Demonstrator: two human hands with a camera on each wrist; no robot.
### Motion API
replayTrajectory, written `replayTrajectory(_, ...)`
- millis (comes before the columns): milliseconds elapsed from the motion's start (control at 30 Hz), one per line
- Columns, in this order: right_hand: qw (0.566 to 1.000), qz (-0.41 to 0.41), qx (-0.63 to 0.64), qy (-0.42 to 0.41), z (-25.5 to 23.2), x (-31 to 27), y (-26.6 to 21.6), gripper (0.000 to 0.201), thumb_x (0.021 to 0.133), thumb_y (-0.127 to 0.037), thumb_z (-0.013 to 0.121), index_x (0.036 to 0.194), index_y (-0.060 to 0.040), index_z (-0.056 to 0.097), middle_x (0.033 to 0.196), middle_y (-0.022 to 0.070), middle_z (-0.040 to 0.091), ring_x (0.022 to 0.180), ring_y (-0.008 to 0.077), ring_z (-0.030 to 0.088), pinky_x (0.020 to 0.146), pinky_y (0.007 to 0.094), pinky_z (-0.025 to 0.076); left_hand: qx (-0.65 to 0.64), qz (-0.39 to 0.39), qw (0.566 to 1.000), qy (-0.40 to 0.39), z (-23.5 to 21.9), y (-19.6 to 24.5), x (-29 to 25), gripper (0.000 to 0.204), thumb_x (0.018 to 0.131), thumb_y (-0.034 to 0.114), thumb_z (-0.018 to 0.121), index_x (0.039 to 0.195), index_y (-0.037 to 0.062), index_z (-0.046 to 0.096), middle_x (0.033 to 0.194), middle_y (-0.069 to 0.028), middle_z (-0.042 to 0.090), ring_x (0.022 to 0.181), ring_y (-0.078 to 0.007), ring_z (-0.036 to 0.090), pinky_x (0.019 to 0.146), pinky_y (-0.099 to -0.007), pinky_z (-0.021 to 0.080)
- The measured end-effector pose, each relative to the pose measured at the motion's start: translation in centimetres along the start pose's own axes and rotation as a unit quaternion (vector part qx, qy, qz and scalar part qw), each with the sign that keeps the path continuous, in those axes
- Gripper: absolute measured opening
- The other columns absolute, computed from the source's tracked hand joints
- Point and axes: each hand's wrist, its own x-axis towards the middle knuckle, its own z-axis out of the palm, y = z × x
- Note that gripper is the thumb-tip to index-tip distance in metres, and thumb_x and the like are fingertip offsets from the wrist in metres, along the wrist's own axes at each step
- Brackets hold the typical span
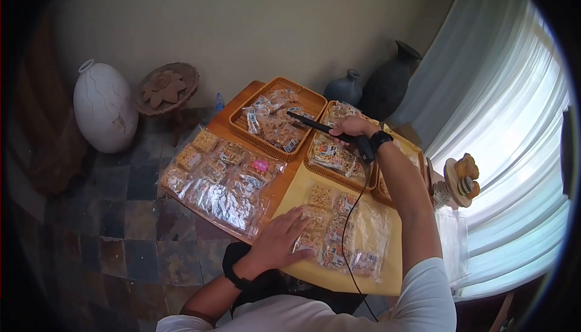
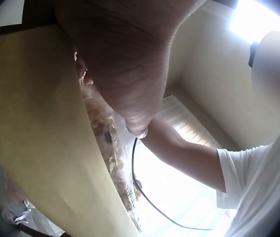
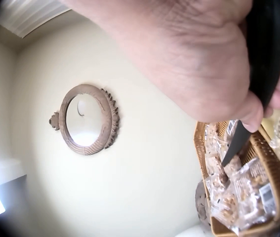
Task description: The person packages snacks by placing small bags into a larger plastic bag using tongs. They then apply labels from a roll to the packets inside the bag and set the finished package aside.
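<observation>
My right hand (image 1: 354, 128) grips a long black corded tool (image 1: 315, 123) with a narrow tapering tip. That tip reaches over a wicker basket (image 1: 241, 136) of small clear-wrapped snacks (image 1: 279, 132). From the right wrist view, the thumb and fingers of this hand (image 3: 204, 69) wrap the tool's dark body (image 3: 266, 44). My left hand (image 1: 278, 241), fingers straight, rests at the left edge of a clear plastic pack of nutty snack blocks (image 1: 339, 226). Beneath that pack lies a yellow sheet (image 1: 387, 265). The left wrist view shows the palm side of this hand (image 2: 125, 54) close above the sheet.
A second clear pack of snack blocks (image 1: 221, 178) covers the table's left part. Another wicker basket (image 1: 339, 180) stands under my right hand. The tool's black cord (image 1: 344, 235) crosses the near pack. Dark vases (image 1: 390, 78) and a white vase (image 1: 106, 108) stand beyond the table.
</observation>
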Motion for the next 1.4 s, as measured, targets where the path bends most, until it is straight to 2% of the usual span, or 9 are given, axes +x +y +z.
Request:
replayTrajectory(333,0.988,-0.015,0.123,0.090,2.4,-1.7,3.1,0.031,0.112,-0.024,0.064,0.097,0.0013,0.072,0.081,0.0052,0.070,0.064,0.0151,0.065,0.060,0.0311,0.057,0.014,-0.016,0.999,-0.033,0.2,0.3,0.1,0.082,0.096,0.057,0.076,0.154,0.0026,0.054,0.165,-0.0251,0.046,0.148,-0.0450,0.050,0.121,-0.0530,0.043)
replayTrajectory(567,0.987,-0.001,0.133,0.095,3.7,-4.4,3.5,0.028,0.113,-0.025,0.062,0.102,0.0002,0.072,0.083,0.0043,0.070,0.065,0.0142,0.065,0.058,0.0315,0.057,0.015,-0.022,0.999,-0.033,0.3,0.3,0.1,0.084,0.095,0.057,0.076,0.155,0.0025,0.054,0.166,-0.0253,0.045,0.149,-0.0454,0.049,0.121,-0.0525,0.042)
replayTrajectory(733,0.964,-0.058,0.249,0.072,4.1,-7.2,5.6,0.026,0.112,-0.026,0.065,0.101,-0.0027,0.071,0.084,0.0013,0.070,0.066,0.0107,0.065,0.057,0.0285,0.056,0.018,-0.024,0.999,-0.040,0.5,0.3,0.2,0.085,0.094,0.059,0.076,0.155,0.0033,0.054,0.167,-0.0260,0.044,0.148,-0.0460,0.049,0.121,-0.0526,0.042)
replayTrajectory(833,0.953,-0.088,0.252,0.143,5.9,-11.9,6.1,0.024,0.111,-0.026,0.067,0.104,-0.0037,0.071,0.084,0.0006,0.070,0.067,0.0080,0.065,0.058,0.0241,0.055,0.023,-0.027,0.998,-0.051,0.3,0.1,0.2,0.087,0.094,0.059,0.076,0.156,0.0035,0.053,0.167,-0.0265,0.043,0.148,-0.0468,0.049,0.120,-0.0528,0.042)
replayTrajectory(867,0.949,-0.092,0.270,0.135,6.6,-14.6,6.1,0.020,0.110,-0.023,0.068,0.109,-0.0030,0.071,0.087,0.0012,0.073,0.065,0.0037,0.064,0.061,0.0180,0.055,0.026,-0.029,0.998,-0.053,0.4,0.2,0.2,0.087,0.094,0.059,0.076,0.157,0.0035,0.053,0.167,-0.0269,0.043,0.148,-0.0473,0.050,0.120,-0.0530,0.042)
replayTrajectory(1100,0.913,-0.056,0.338,0.221,15.2,-32.2,14.0,0.020,0.107,-0.022,0.072,0.108,-0.0024,0.072,0.085,0.0010,0.073,0.065,0.0055,0.065,0.062,0.0191,0.052,0.037,-0.040,0.995,-0.081,0.6,0.2,0.4,0.090,0.097,0.065,0.070,0.158,0.0020,0.051,0.171,-0.0269,0.040,0.150,-0.0474,0.047,0.120,-0.0543,0.041)
replayTrajectory(1233,0.876,0.028,0.391,0.282,22.4,-40.8,19.9,0.020,0.106,-0.022,0.073,0.108,-0.0016,0.071,0.083,0.0025,0.072,0.066,0.0079,0.065,0.063,0.0228,0.053,0.058,-0.037,0.994,-0.090,0.6,0.4,0.6,0.092,0.098,0.068,0.066,0.159,0.0008,0.051,0.170,-0.0268,0.040,0.150,-0.0475,0.048,0.120,-0.0546,0.041)
replayTrajectory(1367,0.816,0.076,0.471,0.327,29.3,-45.7,26.6,0.020,0.105,-0.020,0.074,0.107,-0.0001,0.071,0.084,0.0043,0.073,0.068,0.0097,0.069,0.064,0.0238,0.055,0.067,-0.045,0.992,-0.093,0.8,0.5,0.9,0.094,0.099,0.073,0.061,0.157,-0.0001,0.052,0.170,-0.0265,0.042,0.148,-0.0477,0.050,0.120,-0.0546,0.041)
replayTrajectory(1400,0.821,0.085,0.468,0.318,30.4,-46.5,27.6,0.016,0.108,-0.019,0.071,0.109,-0.0032,0.071,0.087,0.0015,0.073,0.070,0.0082,0.067,0.065,0.0230,0.052,0.061,-0.047,0.993,-0.093,0.7,0.6,0.8,0.091,0.096,0.065,0.070,0.156,0.0001,0.053,0.169,-0.0276,0.041,0.147,-0.0475,0.049,0.120,-0.0553,0.039)
